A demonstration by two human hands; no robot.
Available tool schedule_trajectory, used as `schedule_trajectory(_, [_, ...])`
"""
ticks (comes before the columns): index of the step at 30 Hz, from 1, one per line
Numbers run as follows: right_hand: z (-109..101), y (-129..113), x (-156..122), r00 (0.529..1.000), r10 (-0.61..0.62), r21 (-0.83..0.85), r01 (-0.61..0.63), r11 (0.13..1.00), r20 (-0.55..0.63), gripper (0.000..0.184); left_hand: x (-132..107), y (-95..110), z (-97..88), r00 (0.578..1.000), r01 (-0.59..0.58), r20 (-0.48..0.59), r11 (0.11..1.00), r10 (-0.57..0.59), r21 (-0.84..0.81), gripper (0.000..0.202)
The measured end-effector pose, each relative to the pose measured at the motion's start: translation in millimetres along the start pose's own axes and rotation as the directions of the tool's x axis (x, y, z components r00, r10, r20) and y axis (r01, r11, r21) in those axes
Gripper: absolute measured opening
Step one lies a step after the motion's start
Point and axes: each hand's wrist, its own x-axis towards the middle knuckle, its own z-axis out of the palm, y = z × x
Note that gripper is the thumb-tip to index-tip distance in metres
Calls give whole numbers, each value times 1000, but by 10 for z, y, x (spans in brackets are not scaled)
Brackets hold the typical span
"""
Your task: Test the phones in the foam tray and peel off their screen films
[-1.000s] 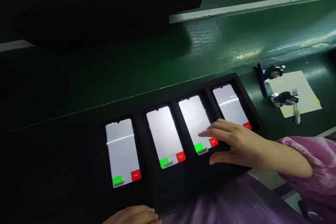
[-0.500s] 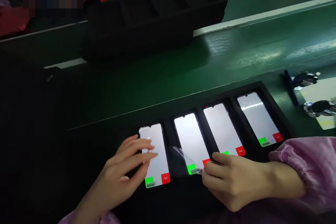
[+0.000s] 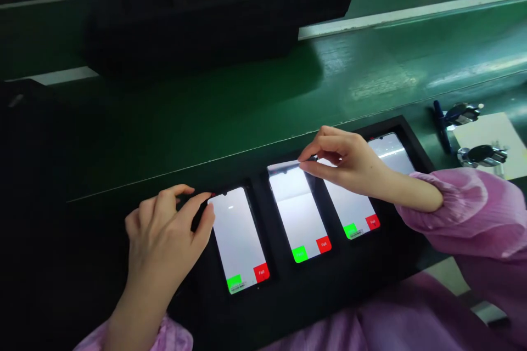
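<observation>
Several lit smartphones lie in the slots of a black foam tray (image 3: 405, 123), their white screens showing green and red boxes at the bottom. My right hand (image 3: 346, 156) is closed in a pinch on the upper edge of a clear protective film (image 3: 282, 167), which extends past the top of the second phone (image 3: 298, 214) from the left. My left hand (image 3: 164, 230) is at the upper left corner of the leftmost phone (image 3: 239, 236), fingers apart, thumb at its edge. Behind my right hand lie the third phone (image 3: 354, 205) and the rightmost phone (image 3: 391, 151), both partly covered.
Beyond the green bench (image 3: 230, 126) stands a stack of black foam trays (image 3: 197, 27) with recesses. To the right lie a blue pen-like tool (image 3: 442, 126), two dark shiny objects (image 3: 481, 156) and a pale sheet (image 3: 489, 131).
My right hand has moved from the second phone's bottom to its top with the film, which no longer curls at the lower end. My left hand has shifted left, off the first screen.
</observation>
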Motion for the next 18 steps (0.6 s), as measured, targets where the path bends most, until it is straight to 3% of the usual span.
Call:
schedule_trajectory(8, [6, -53, -87, 1000, -21, 9, 21, 1000, 17, 3, 1, 98, 105, 982, 151, -78, 963, -172, -225, 14])
schedule_trajectory(11, [12, -71, -112, 999, -31, -4, 31, 1000, 31, 3, -63, 217, -20, 992, 62, -86, 956, -90, -287, 9])
schedule_trajectory(14, [7, -87, -136, 998, -46, -12, 47, 999, 44, 3, -241, 359, -223, 1000, -21, -19, 916, 15, -401, 6])
schedule_trajectory(18, [11, -101, -168, 996, -66, -2, 66, 998, 60, 2, -634, 437, -422, 999, 29, 42, 871, -10, -490, 10])
